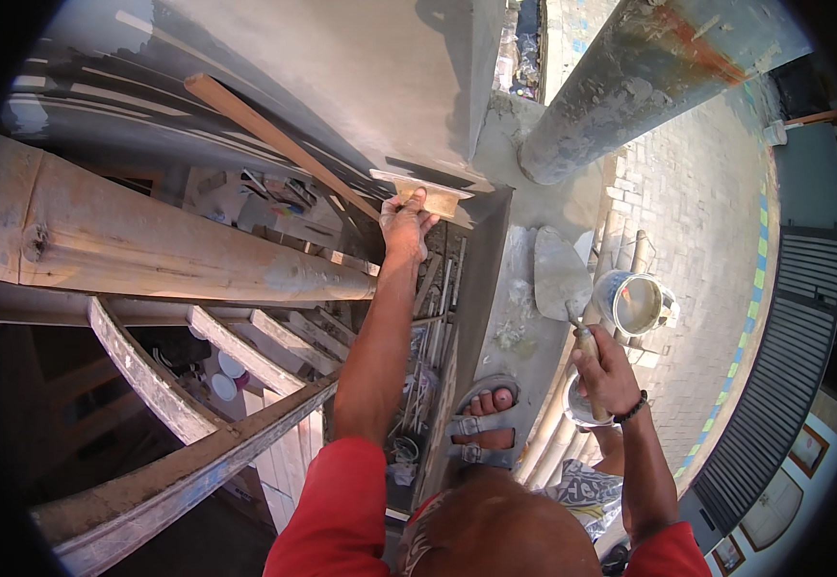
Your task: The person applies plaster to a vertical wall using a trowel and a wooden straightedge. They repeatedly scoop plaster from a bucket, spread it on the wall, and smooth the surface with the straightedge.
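Observation:
My left arm reaches forward, and my left hand point(405, 227) is closed on a small wooden float point(441, 199). The float's flat side is against or very close to the lower edge of the grey plastered wall point(342, 67); I cannot tell which. My right hand point(608, 373) wraps round the wooden handle of a pointing trowel point(560, 276). Its broad, mortar-smeared blade points forward over the concrete ledge point(495, 337). Just right of the blade is a white bucket point(636, 305) with grey mix in it. A second pale container point(582, 401) is partly hidden behind my right hand.
My sandalled foot point(488, 412) is on the narrow ledge. A thick bamboo pole point(178, 231), a brown wooden strip point(274, 139) and a timber frame point(197, 471) fill the left, above a drop. A round grey column point(649, 91) rises ahead. Paving point(697, 212) lies below right.

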{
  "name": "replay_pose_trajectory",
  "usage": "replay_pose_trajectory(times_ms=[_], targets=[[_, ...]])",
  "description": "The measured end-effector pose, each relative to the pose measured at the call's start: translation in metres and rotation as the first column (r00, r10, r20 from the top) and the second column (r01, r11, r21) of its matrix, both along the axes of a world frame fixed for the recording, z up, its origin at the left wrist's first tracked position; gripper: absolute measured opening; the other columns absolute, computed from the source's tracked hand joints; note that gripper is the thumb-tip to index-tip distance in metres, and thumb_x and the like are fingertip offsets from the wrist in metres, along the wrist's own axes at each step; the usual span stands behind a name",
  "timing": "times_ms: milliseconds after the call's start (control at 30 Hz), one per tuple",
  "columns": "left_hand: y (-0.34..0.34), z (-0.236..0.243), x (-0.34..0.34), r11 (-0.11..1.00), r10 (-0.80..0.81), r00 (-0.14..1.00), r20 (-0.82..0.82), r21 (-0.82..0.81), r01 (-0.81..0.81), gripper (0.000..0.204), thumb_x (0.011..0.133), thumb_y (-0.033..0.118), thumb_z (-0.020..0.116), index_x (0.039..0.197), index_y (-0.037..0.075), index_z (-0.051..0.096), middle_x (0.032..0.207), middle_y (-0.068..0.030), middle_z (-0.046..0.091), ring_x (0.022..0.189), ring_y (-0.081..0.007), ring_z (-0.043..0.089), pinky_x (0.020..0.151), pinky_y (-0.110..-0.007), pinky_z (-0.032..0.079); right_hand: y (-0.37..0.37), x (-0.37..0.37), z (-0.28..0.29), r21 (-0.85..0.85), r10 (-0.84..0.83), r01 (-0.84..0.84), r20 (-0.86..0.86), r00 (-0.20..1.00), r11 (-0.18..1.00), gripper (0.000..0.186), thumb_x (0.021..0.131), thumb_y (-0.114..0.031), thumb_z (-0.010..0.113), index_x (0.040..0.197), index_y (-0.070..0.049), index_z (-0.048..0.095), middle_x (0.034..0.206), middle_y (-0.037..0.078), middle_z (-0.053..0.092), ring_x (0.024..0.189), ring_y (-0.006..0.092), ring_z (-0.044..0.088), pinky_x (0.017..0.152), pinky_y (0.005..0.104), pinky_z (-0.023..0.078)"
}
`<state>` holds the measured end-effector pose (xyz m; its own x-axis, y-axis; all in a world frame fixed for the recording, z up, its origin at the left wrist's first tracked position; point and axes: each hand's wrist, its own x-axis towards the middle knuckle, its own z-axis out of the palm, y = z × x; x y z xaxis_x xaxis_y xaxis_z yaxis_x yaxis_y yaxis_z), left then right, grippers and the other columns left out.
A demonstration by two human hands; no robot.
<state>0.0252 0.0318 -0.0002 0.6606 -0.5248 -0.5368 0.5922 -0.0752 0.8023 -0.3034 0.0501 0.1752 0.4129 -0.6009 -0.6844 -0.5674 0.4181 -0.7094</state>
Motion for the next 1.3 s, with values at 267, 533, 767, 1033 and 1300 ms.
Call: replay_pose_trajectory(times_ms=[267,533,767,1033,1300], targets=[[0.022,0.004,-0.062,0.969,-0.239,0.463,0.854,0.174,0.178,0.032,0.078,0.004,0.066,0.101,0.001,0.044,0.094,-0.0158,0.054,0.087,-0.0305,0.056,0.08,-0.039,0.044,0.003,-0.015,0.01,-0.162,-0.022,0.021,-0.002,1.0,0.987,0.039,0.09,-0.023,0.055,0.118,0.003,0.045,0.069,0.002,0.052,0.045,0.0079,0.05,0.042,0.0225,0.041],[-0.002,-0.012,-0.082,0.956,-0.282,0.136,0.95,0.265,0.126,0.042,0.075,0.004,0.065,0.11,-0.006,0.044,0.102,-0.0225,0.048,0.101,-0.0409,0.046,0.088,-0.047,0.037,0.012,-0.017,0.017,-0.139,-0.095,0.098,0.032,0.995,0.985,0.044,0.087,-0.026,0.058,0.118,0.003,0.045,0.059,0.003,0.051,0.047,0.0103,0.051,0.045,0.025,0.042],[-0.016,-0.013,-0.089,0.952,-0.304,0.254,0.918,0.303,0.046,0.043,0.078,0.006,0.064,0.112,-0.008,0.043,0.104,-0.0252,0.045,0.1,-0.0421,0.045,0.088,-0.046,0.037,0.017,-0.03,0.009,-0.148,-0.119,0.118,0.004,0.993,0.982,0.047,0.087,-0.025,0.058,0.121,0.004,0.043,0.06,0.005,0.053,0.046,0.0106,0.051,0.045,0.0255,0.043],[-0.033,-0.016,-0.084,0.942,-0.336,0.189,0.923,0.329,0.067,0.046,0.078,0.011,0.065,0.114,-0.008,0.043,0.1,-0.0246,0.044,0.096,-0.0424,0.046,0.085,-0.046,0.038,0.016,-0.035,0.003,-0.132,-0.143,0.146,0.028,0.989,0.98,0.049,0.087,-0.027,0.058,0.12,0.006,0.043,0.063,0.007,0.054,0.047,0.0117,0.052,0.046,0.0266,0.043],[-0.046,-0.015,-0.083,0.919,-0.394,0.088,0.915,0.395,0.007,0.04,0.078,0.011,0.064,0.108,-0.005,0.043,0.097,-0.0237,0.043,0.093,-0.0432,0.044,0.08,-0.048,0.039,0.015,-0.038,0.001,-0.119,-0.158,0.162,0.043,0.987,0.98,0.052,0.088,-0.031,0.058,0.12,0.007,0.042,0.064,0.006,0.054,0.048,0.0107,0.052,0.046,0.0254,0.044]])
